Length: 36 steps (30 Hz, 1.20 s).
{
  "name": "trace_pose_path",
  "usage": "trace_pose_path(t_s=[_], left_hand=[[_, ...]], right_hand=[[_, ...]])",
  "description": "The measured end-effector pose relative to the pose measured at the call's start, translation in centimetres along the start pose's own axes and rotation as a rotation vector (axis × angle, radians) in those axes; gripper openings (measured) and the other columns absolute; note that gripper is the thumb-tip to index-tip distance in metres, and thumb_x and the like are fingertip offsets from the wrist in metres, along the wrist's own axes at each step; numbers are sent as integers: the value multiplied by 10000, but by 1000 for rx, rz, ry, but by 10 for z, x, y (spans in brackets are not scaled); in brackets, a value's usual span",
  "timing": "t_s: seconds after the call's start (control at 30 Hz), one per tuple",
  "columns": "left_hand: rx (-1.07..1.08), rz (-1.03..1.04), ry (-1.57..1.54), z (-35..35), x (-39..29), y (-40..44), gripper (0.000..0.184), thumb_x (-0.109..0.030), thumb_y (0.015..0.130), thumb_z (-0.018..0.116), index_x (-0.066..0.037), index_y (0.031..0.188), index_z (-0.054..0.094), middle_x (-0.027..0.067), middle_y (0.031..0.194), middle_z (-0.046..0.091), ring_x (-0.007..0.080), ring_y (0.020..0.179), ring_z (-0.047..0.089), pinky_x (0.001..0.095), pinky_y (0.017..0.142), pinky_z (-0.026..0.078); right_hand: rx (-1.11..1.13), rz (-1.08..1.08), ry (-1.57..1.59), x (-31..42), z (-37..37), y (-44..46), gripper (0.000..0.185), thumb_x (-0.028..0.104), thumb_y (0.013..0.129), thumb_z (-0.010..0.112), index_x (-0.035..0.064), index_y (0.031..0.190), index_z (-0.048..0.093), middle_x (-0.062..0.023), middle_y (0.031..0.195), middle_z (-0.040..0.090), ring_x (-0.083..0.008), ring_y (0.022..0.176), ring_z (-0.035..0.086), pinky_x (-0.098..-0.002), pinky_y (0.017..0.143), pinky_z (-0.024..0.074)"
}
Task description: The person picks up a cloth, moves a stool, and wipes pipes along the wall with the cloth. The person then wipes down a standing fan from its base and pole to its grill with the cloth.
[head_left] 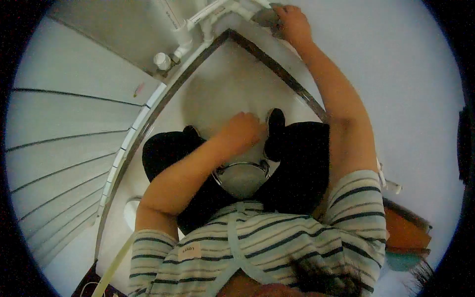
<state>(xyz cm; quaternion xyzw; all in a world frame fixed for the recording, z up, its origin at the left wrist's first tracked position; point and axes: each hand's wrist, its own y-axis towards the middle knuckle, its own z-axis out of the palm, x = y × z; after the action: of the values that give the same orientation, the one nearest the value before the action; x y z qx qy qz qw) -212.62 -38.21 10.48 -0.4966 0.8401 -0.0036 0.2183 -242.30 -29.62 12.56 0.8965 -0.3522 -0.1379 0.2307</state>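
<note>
My right hand (294, 24) reaches up to the pipes at the top, its fingers bent over the edge of a dark grey object (266, 18) whose kind I cannot make out. Low in the middle, between my knees, my left hand (242, 131) is closed with its fingers curled down; anything inside it is hidden. Just below that hand is a rounded grey object (242, 179) with a shiny metal rim, partly between my black-clad legs.
White pipes (213, 17) and a white cap (162, 61) line the corner. Dark trim (277, 69) edges the pale floor (217, 81). A ribbed white panel (64, 143) stands left. Orange and teal items (405, 232) lie at lower right.
</note>
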Motion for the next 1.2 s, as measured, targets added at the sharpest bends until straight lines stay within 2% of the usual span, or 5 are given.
trace_pose_path(t_s=[0.17,0.23,0.33,0.53,1.2], left_hand=[[23,43,33,10,-14,2,311,-166,750,566,-66,1043,539,138,933,577,302,917,550,416,792,453],[53,116,64,11,-17,4,301,-159,749,559,-62,1033,543,136,912,580,298,900,552,412,780,453],[27,80,43,15,-17,14,290,-157,750,548,-60,1024,548,125,889,584,292,878,553,400,767,450],[135,134,144,26,11,24,317,-214,779,569,-59,1054,536,142,949,581,304,920,549,410,806,440],[-3,-222,-204,12,16,-65,476,-225,786,595,-70,1215,459,154,1108,552,334,1006,529,420,863,435]], right_hand=[[-109,-85,-26,6,-4,0,490,58,679,606,148,1152,518,-95,968,588,-298,886,560,-410,793,443],[121,-31,187,24,-38,12,410,181,789,538,-22,1143,497,-176,1058,551,-327,1011,505,-398,895,389],[10,-104,-117,19,-1,18,423,166,768,574,-8,1145,491,-178,1075,528,-310,1047,477,-376,925,364],[302,69,127,34,10,76,394,154,683,664,11,1022,524,-154,1033,550,-293,981,518,-384,825,435],[313,178,39,48,-20,60,523,155,602,727,50,1075,530,-153,976,579,-300,944,553,-410,776,479]])
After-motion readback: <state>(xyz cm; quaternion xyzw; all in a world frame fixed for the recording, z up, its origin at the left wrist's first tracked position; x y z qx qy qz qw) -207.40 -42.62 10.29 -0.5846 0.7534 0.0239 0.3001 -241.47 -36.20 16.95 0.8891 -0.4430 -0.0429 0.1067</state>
